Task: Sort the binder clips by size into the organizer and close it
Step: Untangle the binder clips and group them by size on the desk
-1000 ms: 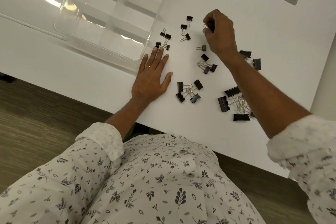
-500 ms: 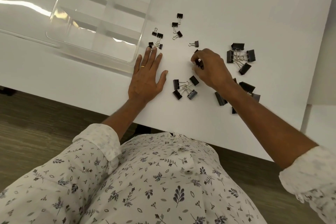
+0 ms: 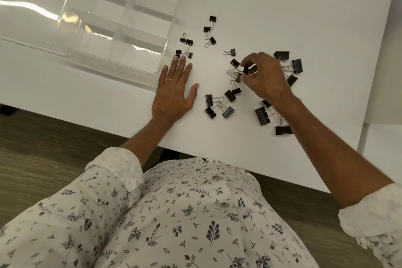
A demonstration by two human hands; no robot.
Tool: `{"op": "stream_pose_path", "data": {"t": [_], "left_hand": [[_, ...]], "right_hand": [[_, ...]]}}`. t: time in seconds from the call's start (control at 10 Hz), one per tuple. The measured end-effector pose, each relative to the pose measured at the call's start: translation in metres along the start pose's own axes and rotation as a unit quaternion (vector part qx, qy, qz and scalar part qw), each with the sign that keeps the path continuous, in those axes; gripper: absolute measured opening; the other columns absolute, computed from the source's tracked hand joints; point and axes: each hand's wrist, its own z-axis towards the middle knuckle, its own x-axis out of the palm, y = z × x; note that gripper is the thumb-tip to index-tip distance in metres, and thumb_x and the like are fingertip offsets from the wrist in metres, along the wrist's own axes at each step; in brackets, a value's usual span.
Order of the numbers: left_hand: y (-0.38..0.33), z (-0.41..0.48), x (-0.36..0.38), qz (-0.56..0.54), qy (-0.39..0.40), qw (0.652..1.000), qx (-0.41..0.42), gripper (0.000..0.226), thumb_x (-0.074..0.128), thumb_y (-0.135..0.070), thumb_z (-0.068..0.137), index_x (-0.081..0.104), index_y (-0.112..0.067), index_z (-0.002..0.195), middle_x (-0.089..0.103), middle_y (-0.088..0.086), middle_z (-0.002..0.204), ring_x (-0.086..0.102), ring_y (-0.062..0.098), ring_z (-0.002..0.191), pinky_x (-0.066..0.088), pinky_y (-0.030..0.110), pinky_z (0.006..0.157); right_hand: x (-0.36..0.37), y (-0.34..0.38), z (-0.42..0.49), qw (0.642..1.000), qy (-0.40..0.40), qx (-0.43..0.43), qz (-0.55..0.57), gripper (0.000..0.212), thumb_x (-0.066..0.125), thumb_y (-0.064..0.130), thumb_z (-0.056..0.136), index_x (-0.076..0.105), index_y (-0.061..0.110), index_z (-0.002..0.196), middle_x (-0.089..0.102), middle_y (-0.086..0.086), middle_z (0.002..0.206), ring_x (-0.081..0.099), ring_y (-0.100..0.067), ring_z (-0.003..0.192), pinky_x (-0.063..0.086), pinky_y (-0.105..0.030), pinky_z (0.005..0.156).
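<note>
White tabletop (image 3: 304,17) was shown in the head view, with black binder clips (image 3: 219,105) scattered in clusters just beside the clear organizer (image 3: 121,17), which lay open. The left hand (image 3: 174,95) was laid flat, fingers straight and spread. A small clip (image 3: 246,69) was pinched by the curled fingers of the right hand (image 3: 265,78).

A white tabletop (image 3: 282,17) carries a clear, divided organizer (image 3: 167,50) at its far left. Black binder clips (image 3: 228,112) lie scattered to its right, small ones nearest it and larger ones farther right. The left hand (image 3: 174,91) rests flat beside the organizer.
</note>
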Motion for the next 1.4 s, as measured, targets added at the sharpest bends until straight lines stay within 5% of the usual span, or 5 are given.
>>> {"op": "stream_pose_path", "data": {"t": [0.2, 0.4, 1.0, 1.2, 1.4], "left_hand": [[0.001, 0.0, 0.001, -0.011, -0.006, 1.0, 0.0, 0.059, 0.042, -0.044, 0.108, 0.037, -0.013, 0.158, 0.025, 0.007, 0.17, 0.015, 0.021, 0.16, 0.019, 0.048, 0.128], [0.001, 0.0, 0.002, -0.01, -0.005, 1.0, 0.002, 0.059, 0.042, -0.044, 0.108, 0.038, -0.013, 0.157, 0.025, 0.007, 0.17, 0.015, 0.021, 0.16, 0.018, 0.048, 0.129], [0.0, 0.0, 0.0, -0.015, 0.002, 1.0, -0.002, 0.059, 0.042, -0.043, 0.107, 0.036, -0.014, 0.158, 0.024, 0.006, 0.17, 0.014, 0.021, 0.16, 0.017, 0.048, 0.129], [0.001, 0.0, -0.001, -0.011, 0.009, 1.0, -0.002, 0.06, 0.041, -0.044, 0.108, 0.035, -0.014, 0.159, 0.022, 0.006, 0.171, 0.011, 0.021, 0.16, 0.016, 0.048, 0.129], [0.001, 0.0, 0.0, -0.007, 0.0, 1.0, -0.004, 0.059, 0.042, -0.044, 0.107, 0.036, -0.014, 0.158, 0.024, 0.007, 0.17, 0.013, 0.021, 0.16, 0.016, 0.046, 0.13]], "right_hand": [[0.013, -0.007, -0.018, 0.998, 0.057, -0.021, -0.032, 0.026, 0.08, 0.016, 0.081, 0.067, 0.018, 0.103, 0.06, -0.003, 0.105, 0.062, -0.019, 0.085, 0.056, -0.041, 0.08], [0.017, -0.016, -0.03, 0.993, 0.089, -0.043, -0.06, 0.027, 0.076, 0.013, 0.084, 0.071, 0.018, 0.111, 0.06, -0.004, 0.113, 0.055, -0.012, 0.089, 0.049, -0.031, 0.078], [0.019, -0.007, -0.008, 0.996, -0.049, -0.075, -0.004, 0.026, 0.074, 0.017, 0.089, 0.069, 0.017, 0.114, 0.059, -0.003, 0.112, 0.06, -0.012, 0.086, 0.054, -0.026, 0.08], [0.033, 0.016, 0.016, 0.99, 0.01, -0.11, -0.082, 0.043, 0.069, 0.001, 0.085, 0.061, 0.014, 0.125, 0.061, -0.007, 0.12, 0.06, -0.029, 0.104, 0.053, -0.04, 0.085], [0.035, 0.029, 0.026, 0.98, 0.081, -0.126, -0.129, 0.041, 0.071, 0.006, 0.086, 0.065, 0.014, 0.126, 0.065, -0.007, 0.119, 0.059, -0.03, 0.112, 0.053, -0.042, 0.084]]}}
